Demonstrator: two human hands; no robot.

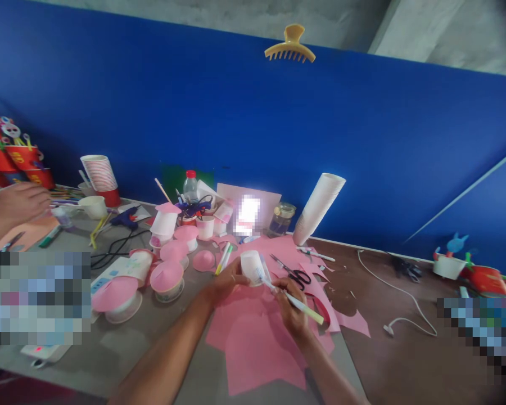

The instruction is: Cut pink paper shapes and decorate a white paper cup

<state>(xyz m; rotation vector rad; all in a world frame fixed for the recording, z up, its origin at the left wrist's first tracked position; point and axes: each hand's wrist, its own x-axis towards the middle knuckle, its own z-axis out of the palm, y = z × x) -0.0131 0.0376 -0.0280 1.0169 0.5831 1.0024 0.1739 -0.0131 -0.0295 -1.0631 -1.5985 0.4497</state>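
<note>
My left hand grips a white paper cup, tilted above pink paper. In my right hand is a white marker with a yellow-green end, its tip at the cup's side, where bluish marks show. Beneath both hands lie cut sheets of pink paper. Black-handled scissors rest just beyond my right hand. Left of my left hand, two more markers lie beside a pink paper cone. Several cups with pink cone tops, one of them a nearer cup, stand further left.
A tall leaning stack of white cups and a glass jar stand at the back. A glue gun with black cords and a power strip are on the left. Another person's hand is at far left. A white cable lies right.
</note>
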